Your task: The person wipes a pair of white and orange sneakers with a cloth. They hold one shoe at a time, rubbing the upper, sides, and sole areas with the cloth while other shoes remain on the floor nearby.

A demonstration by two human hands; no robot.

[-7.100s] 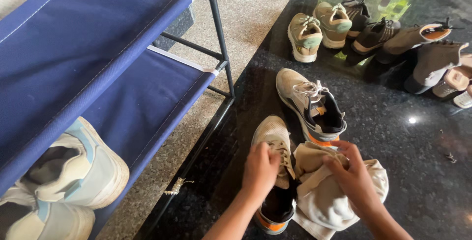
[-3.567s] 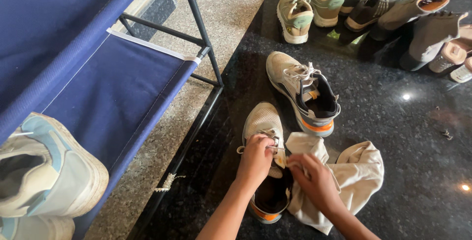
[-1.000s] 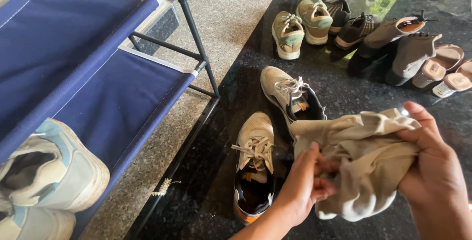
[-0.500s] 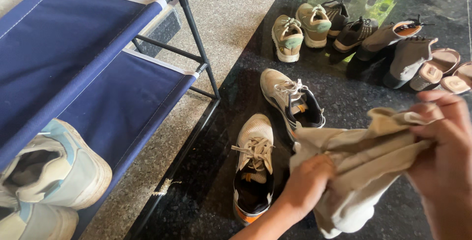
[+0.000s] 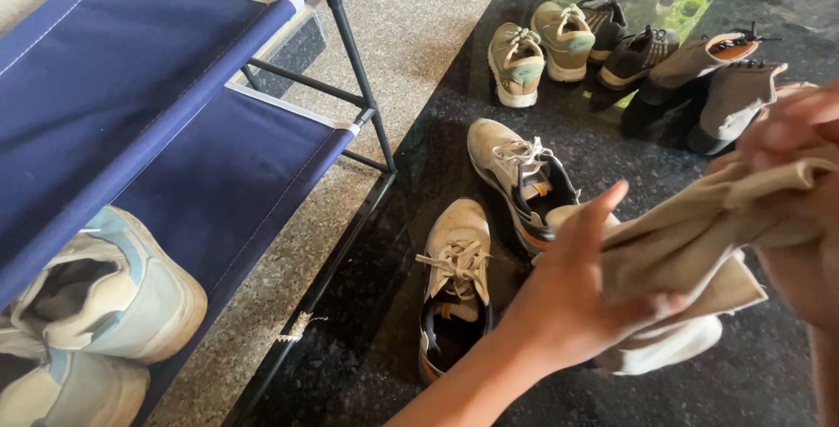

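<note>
Both my hands hold a beige cloth (image 5: 699, 248) up in front of me. My left hand (image 5: 581, 291) grips its lower left part, thumb raised. My right hand (image 5: 800, 208), blurred at the right edge, clutches the upper end. Below the cloth, on the dark polished floor, lie two beige sneakers with orange soles: one (image 5: 454, 283) near my left forearm, laces loose, and one (image 5: 516, 178) further back, partly hidden by the cloth.
A shoe rack with navy fabric shelves (image 5: 175, 147) and a black metal frame stands at the left. A pair of white and light-blue sneakers (image 5: 96, 305) sits on its low shelf. Several more shoes (image 5: 629, 51) are lined up at the back on the floor.
The cloth has been lifted off the floor and drawn up to the right, closer to the camera. Earlier my hands worked at the near sneaker's laces; they have left it.
</note>
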